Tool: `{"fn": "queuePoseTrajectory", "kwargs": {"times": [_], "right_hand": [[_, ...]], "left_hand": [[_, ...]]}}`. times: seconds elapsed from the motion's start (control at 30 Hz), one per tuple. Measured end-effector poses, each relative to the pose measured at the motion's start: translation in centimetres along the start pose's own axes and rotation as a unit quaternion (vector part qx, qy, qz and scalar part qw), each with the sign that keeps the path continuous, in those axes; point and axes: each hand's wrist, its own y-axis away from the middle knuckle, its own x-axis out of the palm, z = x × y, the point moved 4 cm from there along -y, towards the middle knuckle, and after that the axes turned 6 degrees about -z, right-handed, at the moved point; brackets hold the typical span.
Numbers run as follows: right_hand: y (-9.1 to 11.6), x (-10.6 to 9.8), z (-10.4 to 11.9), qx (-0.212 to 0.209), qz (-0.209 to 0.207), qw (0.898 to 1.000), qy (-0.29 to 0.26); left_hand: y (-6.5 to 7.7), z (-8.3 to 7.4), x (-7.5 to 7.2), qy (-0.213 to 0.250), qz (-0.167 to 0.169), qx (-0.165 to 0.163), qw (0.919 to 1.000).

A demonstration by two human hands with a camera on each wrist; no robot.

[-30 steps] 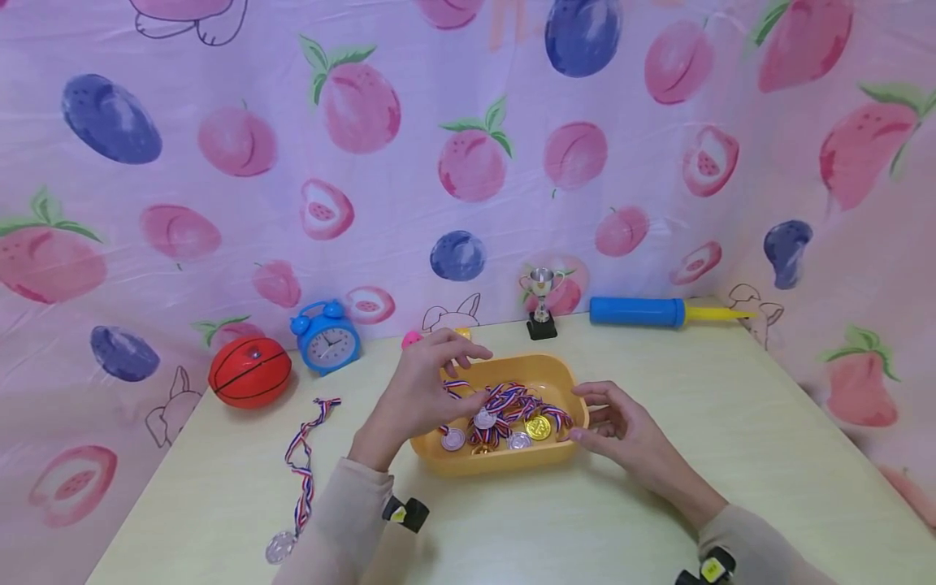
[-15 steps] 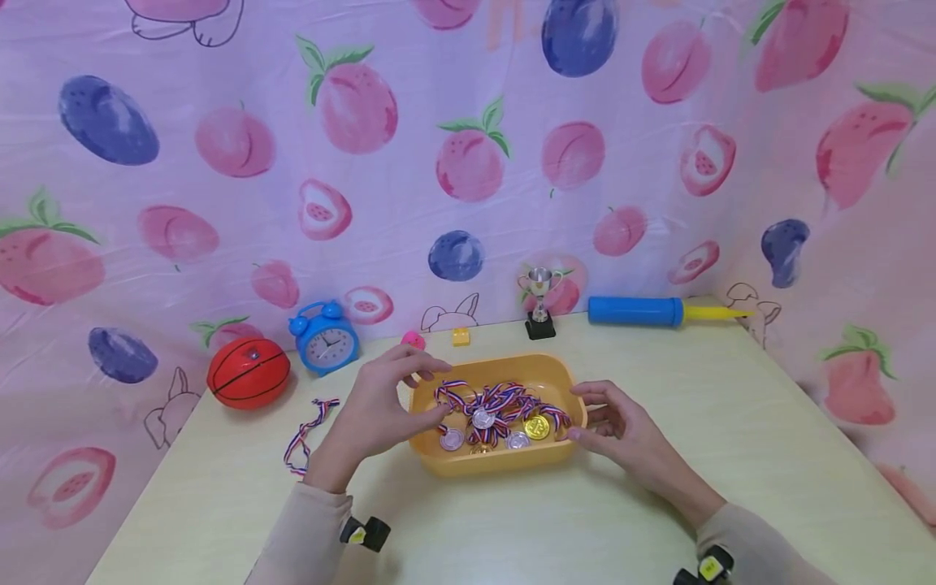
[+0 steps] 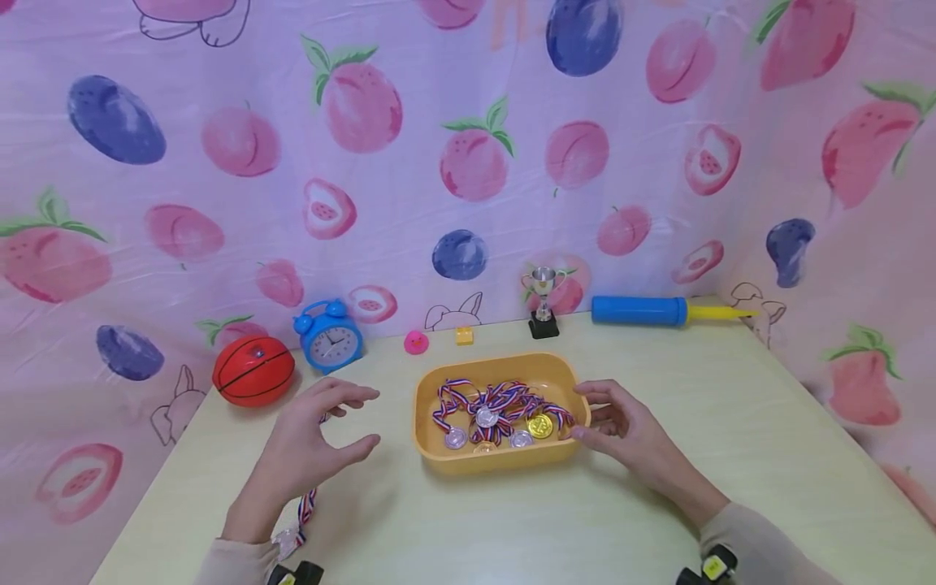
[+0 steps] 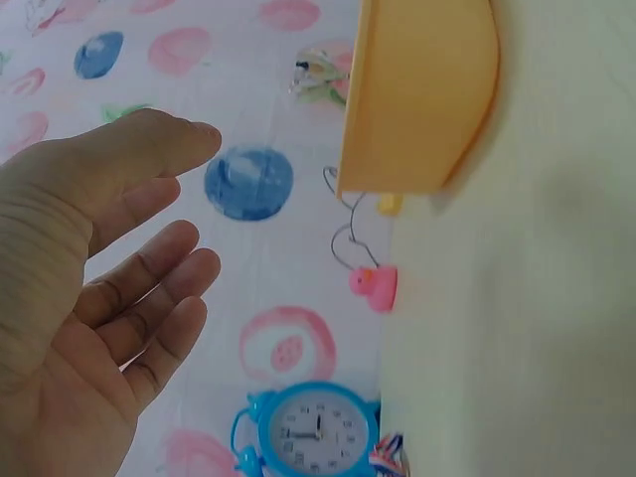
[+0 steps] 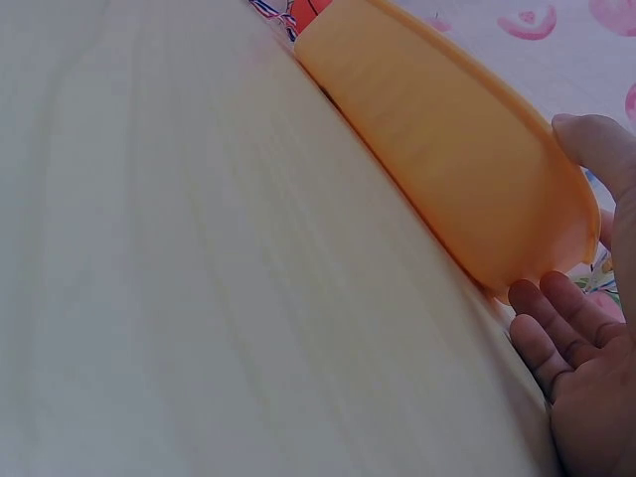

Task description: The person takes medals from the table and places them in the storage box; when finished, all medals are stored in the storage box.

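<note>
A yellow plastic basin (image 3: 497, 465) stands mid-table, holding a tangle of striped ribbons with silver medals (image 3: 486, 417) and a gold medal (image 3: 539, 426). My right hand (image 3: 632, 435) holds the basin's right end, thumb on the rim and fingers curled by the end wall (image 5: 542, 234). My left hand (image 3: 307, 447), thumb and fingers spread apart with nothing between them, hovers left of the basin. Beneath it lies one more silver medal (image 3: 288, 541) on a red, white and blue ribbon (image 3: 306, 505), mostly hidden by that hand.
Along the back stand a small red basketball (image 3: 253, 371), a blue alarm clock (image 3: 331, 340), a pink toy duck (image 4: 376, 288), a yellow block (image 3: 464, 335), a silver trophy cup (image 3: 543, 302) and a blue hand pump (image 3: 639, 310). A fruit-print cloth hangs behind the table.
My left hand has moved from over the basin leftward, to above the loose medal and its ribbon, uncovering the duck and block. The right hand stays at the basin's right end.
</note>
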Motion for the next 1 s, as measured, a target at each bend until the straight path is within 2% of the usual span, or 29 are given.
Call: {"fn": "queuePoseTrajectory", "kwargs": {"times": [0.23,0.43,0.57,0.7,0.77,0.83,0.9,1.0], "right_hand": [[0.1,-0.2,0.0,0.003,-0.004,1.000,0.005],[0.1,-0.2,-0.1,0.004,-0.004,1.000,0.002],[0.1,-0.2,-0.2,0.001,-0.002,1.000,0.002],[0.0,-0.1,-0.2,0.003,-0.003,1.000,0.003],[0.0,-0.1,-0.2,0.005,-0.003,1.000,0.004],[0.0,-0.1,-0.1,0.006,-0.004,1.000,0.004],[0.0,0.0,0.0,0.006,-0.004,1.000,0.005],[-0.1,0.0,0.0,0.008,-0.005,1.000,0.006]], "left_hand": [[2.9,1.5,-2.1,-0.017,-0.026,-0.014,0.9994],[5.4,2.8,-3.2,-0.016,-0.031,-0.035,0.9988],[7.3,3.6,-3.7,-0.014,-0.018,-0.059,0.9980],[9.1,4.7,-3.7,-0.002,0.016,-0.101,0.9948],[10.0,5.3,-3.8,0.004,0.035,-0.137,0.9899],[10.7,5.9,-3.8,0.012,0.059,-0.184,0.9810],[11.5,6.5,-3.7,0.014,0.088,-0.227,0.9698],[12.4,7.4,-3.5,0.015,0.132,-0.287,0.9486]]}}
